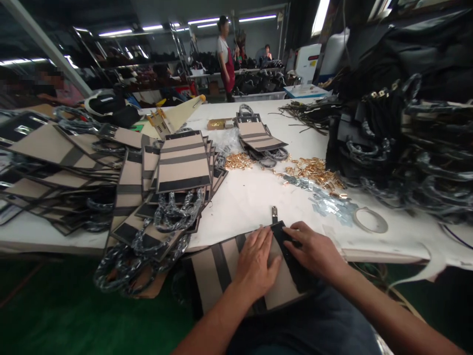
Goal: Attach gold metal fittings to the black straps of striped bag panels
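Two bare hands are on one beige, dark-striped bag panel (205, 271) at the lower centre of the frame. The left hand (257, 266) lies flat on its face, fingers stretched out and grasping nothing. The right hand (312, 249) has bent fingers on the black end band (291, 264); whether they pinch it cannot be told. The panel is directly beneath both palms, stretching to the lower left of them, partly over the near edge of the white table (236, 197) and partly over the lap. One metal-tipped strap (274, 213) sticks out just above its top corner.

Right of centre is one tape roll (369, 231), beside a single spread of silvery metal plates (332, 207). Two heaps of gold-coloured metal fittings lie farther up, a smaller heap (238, 161) at the centre and a larger heap (321, 172) to its right; the pieces are too many to count.

Overlapping striped panels with wrapped handles (184, 162) fill the left, their number unclear. A smaller stack (254, 133) sits at upper centre, a dark pile of bag parts (365, 133) at right. One standing person in an apron (226, 64) is at the top centre.
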Available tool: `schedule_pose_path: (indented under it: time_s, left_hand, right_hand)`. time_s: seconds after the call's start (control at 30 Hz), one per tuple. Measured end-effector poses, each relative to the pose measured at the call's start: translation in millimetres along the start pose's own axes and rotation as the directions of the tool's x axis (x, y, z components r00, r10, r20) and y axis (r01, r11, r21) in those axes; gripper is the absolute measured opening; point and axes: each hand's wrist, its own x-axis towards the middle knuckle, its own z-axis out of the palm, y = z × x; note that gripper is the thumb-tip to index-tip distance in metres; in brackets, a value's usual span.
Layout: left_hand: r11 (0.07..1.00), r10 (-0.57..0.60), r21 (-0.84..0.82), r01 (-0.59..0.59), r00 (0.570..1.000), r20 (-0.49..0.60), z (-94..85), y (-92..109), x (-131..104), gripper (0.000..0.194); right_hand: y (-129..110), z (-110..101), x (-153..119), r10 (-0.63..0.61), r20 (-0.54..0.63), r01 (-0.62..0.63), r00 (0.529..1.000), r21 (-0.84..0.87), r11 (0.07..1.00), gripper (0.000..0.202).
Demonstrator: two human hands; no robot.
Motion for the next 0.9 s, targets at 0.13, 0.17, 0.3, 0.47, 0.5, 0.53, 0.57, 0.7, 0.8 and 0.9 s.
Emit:
schedule_pose_path:
  time_s: [0.13, 0.17, 0.3, 0.47, 0.5, 0.53, 0.57, 0.7, 0.8, 0.9]
  left_hand:
    - [0.999, -0.022, -0.033, 0.024, 0.999, 0.038, -2.3, 1, 4, 0.066]
    - [0.999, -0.028, -0.038, 0.029, 0.998, 0.048, -3.1, 1, 5, 0.066]
    - [0.998, -0.039, -0.042, 0.042, 0.996, 0.079, -5.1, 0, 8, 0.066]
    - [0.998, -0.043, -0.032, 0.046, 0.995, 0.088, -4.9, -1, 8, 0.066]
    - [0.998, -0.043, -0.032, 0.046, 0.995, 0.085, -4.5, -1, 8, 0.066]
    - [0.998, -0.044, -0.033, 0.047, 0.996, 0.081, -4.1, -1, 8, 0.066]
    - [0.998, -0.045, -0.033, 0.048, 0.996, 0.078, -3.7, -1, 9, 0.066]
    - [0.998, -0.062, -0.009, 0.063, 0.993, 0.101, -3.2, -1, 10, 0.066]
    - [0.998, -0.065, 0.019, 0.064, 0.991, 0.117, -3.7, 0, 11, 0.066]
    - [0.998, -0.055, 0.046, 0.05, 0.993, 0.102, -2.9, -1, 11, 0.064]
  right_hand:
    - [13, 9, 9, -0.002, 0.025, 0.003, 1.0, -0.043, 0.999, 0.038]
    - [17, 8, 9, 0.001, 0.038, 0.0, 0.999, -0.032, 0.999, 0.037]
    - [24, 2, 12, -0.013, 0.116, 0.007, 0.993, 0.051, 0.999, 0.04]
    - [22, -1, 14, -0.033, 0.123, 0.028, 0.992, 0.041, 0.999, 0.044]
    - [21, 0, 14, -0.033, 0.125, 0.029, 0.992, 0.034, 0.999, 0.044]
    - [21, 1, 13, -0.032, 0.128, 0.029, 0.991, 0.026, 0.999, 0.044]
    - [21, 1, 13, -0.033, 0.131, 0.031, 0.991, 0.017, 0.999, 0.044]
    - [22, 4, 11, -0.057, 0.127, 0.059, 0.99, -0.018, 0.998, 0.044]
    - [23, 7, 9, -0.088, 0.12, 0.096, 0.989, -0.061, 0.994, 0.045]
    - [22, 9, 8, -0.122, 0.112, 0.136, 0.986, -0.129, 0.982, 0.045]
